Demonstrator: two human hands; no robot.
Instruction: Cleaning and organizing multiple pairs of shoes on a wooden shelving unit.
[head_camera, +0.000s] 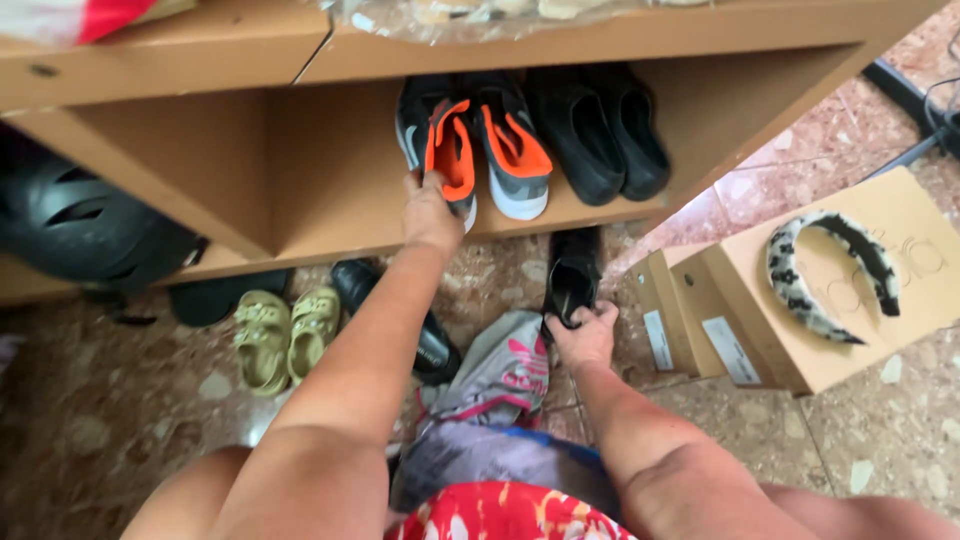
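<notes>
Head view: left hand (431, 208) reaches into the wooden shelf (330, 180), fingers closed on the heel of a grey and orange sneaker (447, 145) standing beside its mate (514, 150) and black shoes (600, 130). Right hand (585, 335) clasps a black shoe (572, 275) on the floor, just beside cardboard boxes (700, 330).

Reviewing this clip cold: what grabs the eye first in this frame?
The grey sneakers with bright orange lining stand out on the wooden shelf, where the left hand grips the heel of one. Below on the floor, the right hand holds a black shoe by its opening. A spotted headband lies on a cardboard box at right.
</notes>
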